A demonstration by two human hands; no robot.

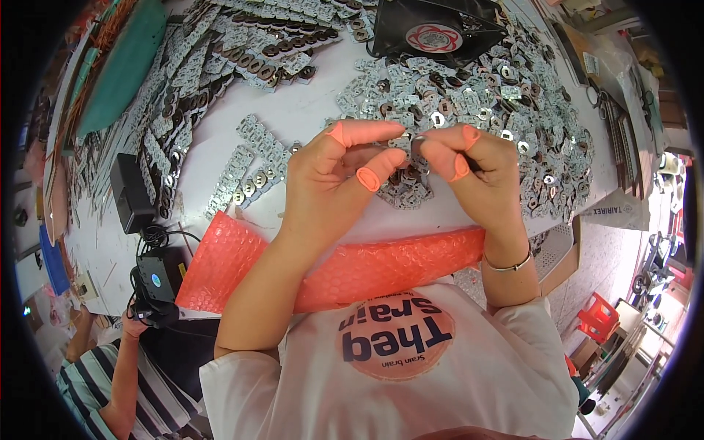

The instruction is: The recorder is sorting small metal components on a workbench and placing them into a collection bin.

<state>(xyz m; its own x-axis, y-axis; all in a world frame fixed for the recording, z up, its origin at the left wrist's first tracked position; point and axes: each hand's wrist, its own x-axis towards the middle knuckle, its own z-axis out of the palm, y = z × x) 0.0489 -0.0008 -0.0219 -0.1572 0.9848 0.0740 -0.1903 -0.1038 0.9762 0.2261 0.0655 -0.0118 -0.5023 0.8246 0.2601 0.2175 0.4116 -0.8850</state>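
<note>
The white table (304, 106) spreads across the upper and middle frame. Its biggest load is the heap of small metal parts (554, 158), from upper centre to right of centre, running behind and below the fingertips. A red sheet of bubble wrap (396, 262) lies along the near edge, its long axis roughly left to right, below both hands and partly under the left forearm. Left of centre, a few metal strips (253, 136) lie just beyond the left hand, slanting in different directions.

The left hand (323, 172) and the right hand (485, 165) face each other near mid-frame, fingertips almost meeting, orange covers on thumbs and forefingers. The right one pinches a small dark piece (418, 144) at its tips; the piece therefore sits nearer the right hand, with the left hand's tips just to its left. The left thumb and forefinger are curled with a gap between; whether they grip the metal showing there, or it belongs to the heap behind, I cannot tell. The piece is too small for its long axis to be read surely.
</note>
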